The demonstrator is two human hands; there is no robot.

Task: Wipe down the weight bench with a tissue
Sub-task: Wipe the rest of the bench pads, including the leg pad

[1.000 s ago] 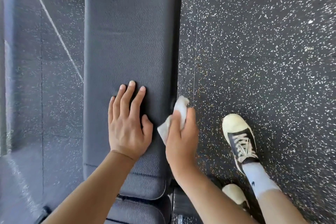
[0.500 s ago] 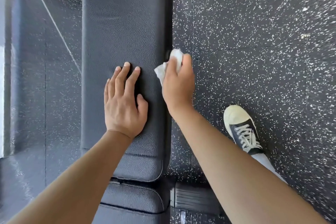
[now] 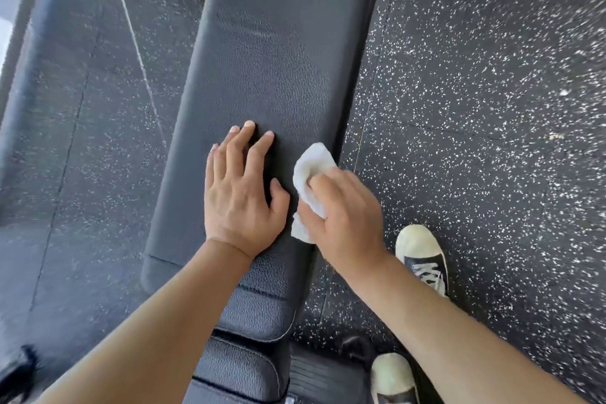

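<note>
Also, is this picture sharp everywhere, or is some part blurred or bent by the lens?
Head view: the left hand, tissue and bench pad are fairly sharp; the speckled floor smears into streaks toward the right edge and upper corner; the wide lens makes the bench's sides lean; pale glare lies on the floor at left.

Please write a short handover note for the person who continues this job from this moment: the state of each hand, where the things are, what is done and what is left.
Left hand: open, flat on the weight bench pad, fingers straight.
Right hand: grips the crumpled white tissue and presses it on the pad's right edge, beside the left hand.
Done: cannot tell from the pad which parts are already wiped.
Left: probably the long far part of the pad, and the seat pad nearest the person.
</note>
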